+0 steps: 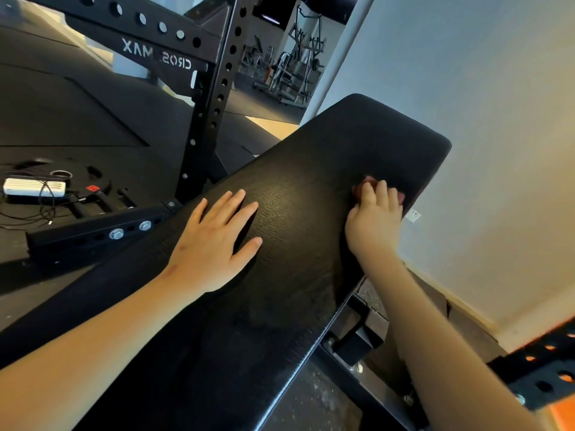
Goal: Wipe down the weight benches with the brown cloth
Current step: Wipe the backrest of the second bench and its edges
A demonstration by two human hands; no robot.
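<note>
A black padded weight bench runs diagonally from the lower left to the upper right. My left hand lies flat on the pad's middle with fingers spread. Near the pad's right edge, my right hand grips the brown cloth bunched under curled fingers and presses it onto the pad. Only a small reddish-brown part of the cloth shows past the fingertips.
A black perforated rack upright and its base beam stand left of the bench. A white power brick with cables lies on a weight plate on the floor at left. A pale wall rises close on the right.
</note>
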